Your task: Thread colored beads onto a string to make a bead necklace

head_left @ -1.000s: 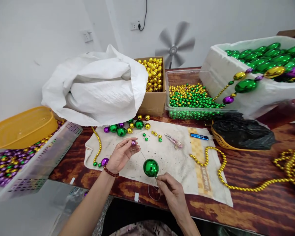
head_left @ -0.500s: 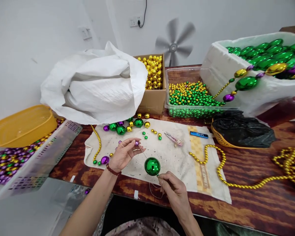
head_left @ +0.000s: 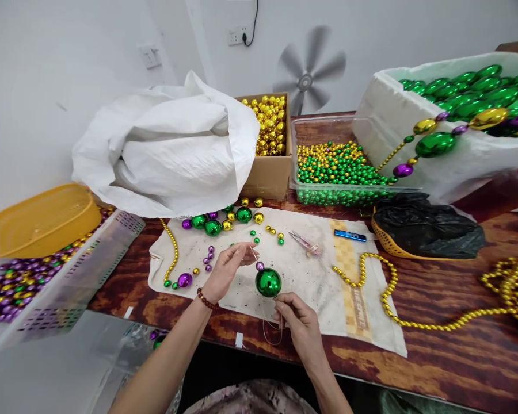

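Observation:
My left hand (head_left: pixel 228 269), with a beaded bracelet (head_left: pixel 208 299) at its wrist, pinches the upper end of a thin string. On that string a small purple bead (head_left: pixel 259 266) sits just above a large shiny green ball (head_left: pixel 268 282). Below the ball, my right hand (head_left: pixel 299 316) has thumb and forefinger closed on the string, and a loop of it (head_left: pixel 271 342) hangs down. Several small purple beads (head_left: pixel 208 260) lie left of my left hand, near a larger purple ball (head_left: pixel 185 280). All this is over a pale cloth (head_left: pixel 319 310).
Pointed snips (head_left: pixel 305 244) and a blue bar-shaped object (head_left: pixel 349 236) lie on the cloth. A gold bead strand (head_left: pixel 449 326) trails right. Behind stand a carton of gold balls (head_left: pixel 265 175), a clear bead tub (head_left: pixel 328 198) and a foam box (head_left: pixel 377 103); a bead basket (head_left: pixel 80 287) stands left.
The small purple bead has left my left fingers and slid down the string to the green ball. My left hand has moved slightly right, and the ball and right hand have risen a little.

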A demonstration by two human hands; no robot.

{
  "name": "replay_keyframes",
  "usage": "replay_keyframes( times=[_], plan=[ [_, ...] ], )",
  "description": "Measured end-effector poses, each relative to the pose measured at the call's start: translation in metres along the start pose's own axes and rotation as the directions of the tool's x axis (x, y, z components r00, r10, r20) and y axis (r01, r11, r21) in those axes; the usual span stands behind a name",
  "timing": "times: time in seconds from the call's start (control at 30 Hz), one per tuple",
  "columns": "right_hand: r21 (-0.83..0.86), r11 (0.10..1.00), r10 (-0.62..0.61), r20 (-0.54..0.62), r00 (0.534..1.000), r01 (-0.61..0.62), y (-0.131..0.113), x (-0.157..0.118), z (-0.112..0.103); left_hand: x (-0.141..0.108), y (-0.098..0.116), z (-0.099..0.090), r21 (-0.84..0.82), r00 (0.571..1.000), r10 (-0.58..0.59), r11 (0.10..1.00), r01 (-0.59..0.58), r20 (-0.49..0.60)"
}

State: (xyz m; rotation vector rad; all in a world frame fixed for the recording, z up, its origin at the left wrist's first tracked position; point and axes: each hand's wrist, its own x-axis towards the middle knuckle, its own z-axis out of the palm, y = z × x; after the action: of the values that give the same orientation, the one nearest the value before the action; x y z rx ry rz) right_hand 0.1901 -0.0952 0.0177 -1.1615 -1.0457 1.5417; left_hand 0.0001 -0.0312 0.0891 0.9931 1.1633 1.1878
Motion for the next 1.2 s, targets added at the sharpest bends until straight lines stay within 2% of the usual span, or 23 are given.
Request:
replay_keyframes(
  times=[0.1, 0.2, 0.27, 0.33, 0.4, 0.43, 0.53, 0.63, 0.7, 0.73, 0.77, 0.87, 0.93, 1.0, 1.03, 1.1, 1.2],
  plan=[
    [0.064, 0.997, 0.046, -0.019, 0.999, -0.044, 0.002, 0.005, 0.007, -0.002, -0.010, 0.012, -0.003, 0.999, -0.035, 0.999, 0.036, 0.006],
    [0.102, 0.994, 0.049, -0.028, 0.998, -0.046, 0.001, 0.009, 0.015, 0.001, -0.021, 0.034, -0.113, 0.997, -0.063, 0.992, 0.057, -0.049],
    [0.075, 0.996, 0.039, 0.007, 0.999, -0.039, -0.004, 0.011, 0.015, 0.004, -0.024, 0.048, -0.162, 0.991, -0.051, 0.986, 0.030, -0.128],
    [-0.002, 1.000, 0.020, 0.067, 0.998, -0.020, -0.012, 0.013, 0.006, 0.008, -0.021, 0.059, -0.112, 0.990, -0.013, 0.994, -0.003, -0.140],
    [-0.075, 0.997, -0.022, 0.048, 0.999, 0.026, -0.023, 0.016, -0.011, 0.009, -0.014, 0.067, 0.032, 0.999, 0.026, 0.999, -0.026, -0.020],
    [-0.087, 0.995, -0.058, -0.016, 0.998, 0.057, -0.029, 0.017, -0.020, 0.008, -0.011, 0.069, 0.124, 0.996, 0.034, 0.991, -0.044, 0.080],
    [-0.031, 0.989, -0.148, -0.138, 0.979, 0.145, -0.045, 0.025, -0.044, 0.002, -0.003, 0.077, 0.363, 0.935, 0.024, 0.918, -0.161, 0.355],
    [0.121, 0.967, -0.181, -0.287, 0.941, 0.223, -0.058, 0.033, -0.059, -0.004, -0.001, 0.081, 0.495, 0.900, -0.011, 0.838, -0.229, 0.435],
    [0.274, 0.909, -0.171, -0.442, 0.881, 0.314, -0.064, 0.035, -0.064, -0.005, 0.000, 0.079, 0.549, 0.901, -0.055, 0.808, -0.213, 0.431],
    [0.336, 0.878, -0.152, -0.482, 0.863, 0.342, -0.065, 0.035, -0.064, -0.005, 0.001, 0.077, 0.564, 0.899, -0.085, 0.803, -0.193, 0.429],
    [0.378, 0.863, -0.131, -0.472, 0.872, 0.335, -0.065, 0.034, -0.062, -0.005, 0.002, 0.074, 0.569, 0.896, -0.111, 0.804, -0.173, 0.430],
    [0.354, 0.922, -0.069, -0.244, 0.967, 0.155, -0.061, 0.027, -0.046, -0.002, 0.007, 0.067, 0.537, 0.879, -0.154, 0.834, -0.130, 0.452],
    [0.314, 0.945, -0.048, -0.139, 0.989, 0.090, -0.057, 0.024, -0.032, 0.000, 0.009, 0.060, 0.515, 0.857, -0.152, 0.845, -0.146, 0.492],
    [0.342, 0.936, -0.039, -0.138, 0.990, 0.085, -0.056, 0.023, -0.025, 0.001, 0.010, 0.050, 0.523, 0.828, -0.148, 0.830, -0.193, 0.541],
    [0.364, 0.928, -0.029, -0.153, 0.988, 0.084, -0.057, 0.023, -0.025, 0.000, 0.011, 0.043, 0.543, 0.818, -0.143, 0.808, -0.230, 0.558],
    [0.406, 0.909, -0.015, -0.199, 0.980, 0.096, -0.061, 0.025, -0.034, -0.003, 0.013, 0.024, 0.622, 0.828, -0.110, 0.715, -0.319, 0.550],
    [0.439, 0.881, -0.030, -0.326, 0.945, 0.179, -0.067, 0.024, -0.062, -0.008, 0.015, -0.013, 0.783, 0.875, -0.036, 0.464, -0.414, 0.484]
  ],
)
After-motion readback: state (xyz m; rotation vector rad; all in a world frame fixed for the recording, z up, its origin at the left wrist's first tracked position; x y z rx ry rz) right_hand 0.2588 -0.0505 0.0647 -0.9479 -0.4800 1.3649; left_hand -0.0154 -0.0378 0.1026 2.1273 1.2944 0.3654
